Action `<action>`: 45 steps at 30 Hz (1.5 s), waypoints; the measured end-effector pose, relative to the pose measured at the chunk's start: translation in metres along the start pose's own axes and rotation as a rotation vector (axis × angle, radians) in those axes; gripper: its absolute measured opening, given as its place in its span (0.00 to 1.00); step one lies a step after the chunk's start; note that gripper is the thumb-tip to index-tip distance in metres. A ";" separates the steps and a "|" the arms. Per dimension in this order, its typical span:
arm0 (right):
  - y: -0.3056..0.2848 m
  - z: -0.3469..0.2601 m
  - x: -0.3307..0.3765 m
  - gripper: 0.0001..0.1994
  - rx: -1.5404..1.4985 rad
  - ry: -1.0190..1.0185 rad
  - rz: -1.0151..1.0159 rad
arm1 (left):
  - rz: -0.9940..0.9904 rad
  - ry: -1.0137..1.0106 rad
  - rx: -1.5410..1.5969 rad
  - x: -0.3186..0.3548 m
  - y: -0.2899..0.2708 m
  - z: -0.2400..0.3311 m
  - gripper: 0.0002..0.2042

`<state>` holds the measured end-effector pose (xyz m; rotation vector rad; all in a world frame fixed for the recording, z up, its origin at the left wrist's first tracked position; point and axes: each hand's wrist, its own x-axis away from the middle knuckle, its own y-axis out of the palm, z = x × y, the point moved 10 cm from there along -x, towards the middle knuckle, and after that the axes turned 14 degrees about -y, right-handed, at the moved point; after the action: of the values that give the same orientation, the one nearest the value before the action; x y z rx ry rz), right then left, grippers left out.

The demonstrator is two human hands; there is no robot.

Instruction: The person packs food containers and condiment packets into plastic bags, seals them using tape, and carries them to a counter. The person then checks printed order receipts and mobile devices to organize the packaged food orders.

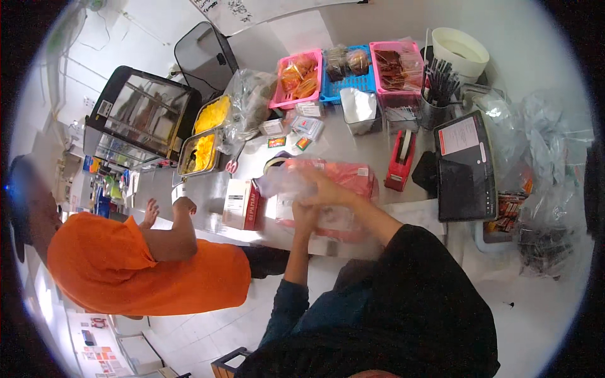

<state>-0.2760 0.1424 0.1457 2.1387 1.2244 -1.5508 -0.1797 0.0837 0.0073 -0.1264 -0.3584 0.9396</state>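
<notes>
Translucent plastic bag (pixel 282 183) is in both hands, front of the wearer, over the left end of the red-pink plastic packs (pixel 353 176). Grip reads closed on both sides: left hand (pixel 306 216) curled tight at the bag's near end, right hand (pixel 331 190) just beyond it, fingers along the film. Two hands probably because film is limp. Blurred, so can't tell exact finger contact or contents. Packs lie flat on the counter (pixel 340 146), likely for stability. Red-and-white box (pixel 238 205) sits left of them, seemingly clear of the forearms. Red tape dispenser (pixel 401 164) sits right, presumably for easy right-hand reach. Blue basket (pixel 359 85) stands between two pink ones at the back, I'd guess to sort bagged goods. Co-worker in orange (pixel 145 264) stands left, near trays of yellow food (pixel 203 151).
</notes>
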 end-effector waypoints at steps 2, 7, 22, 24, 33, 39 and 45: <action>0.039 0.037 0.037 0.19 -0.186 0.448 -0.380 | -0.021 -0.119 0.102 0.010 0.003 0.011 0.19; 0.041 0.108 0.081 0.12 -0.305 0.697 -0.062 | -0.098 0.132 0.297 0.046 0.003 0.085 0.38; -0.065 -0.103 0.073 0.26 -0.497 0.370 -0.483 | 0.313 0.057 0.353 0.041 0.014 0.112 0.26; -0.087 -0.073 0.137 0.26 -0.886 0.889 -0.208 | 0.457 0.134 0.311 0.068 -0.020 0.156 0.26; -0.043 -0.009 0.174 0.24 -0.873 1.007 0.168 | -0.103 0.410 -0.406 0.147 0.021 0.261 0.14; -0.048 0.018 0.164 0.22 -0.637 0.892 0.090 | -0.765 0.712 0.103 0.211 0.020 0.324 0.12; -0.052 0.028 0.149 0.20 -0.551 0.806 0.002 | -0.282 0.145 0.119 0.129 -0.001 0.303 0.14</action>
<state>-0.3192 0.2303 0.0192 2.3763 1.6032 -0.2151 -0.2170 0.1722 0.3224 -0.0334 -0.1796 0.6661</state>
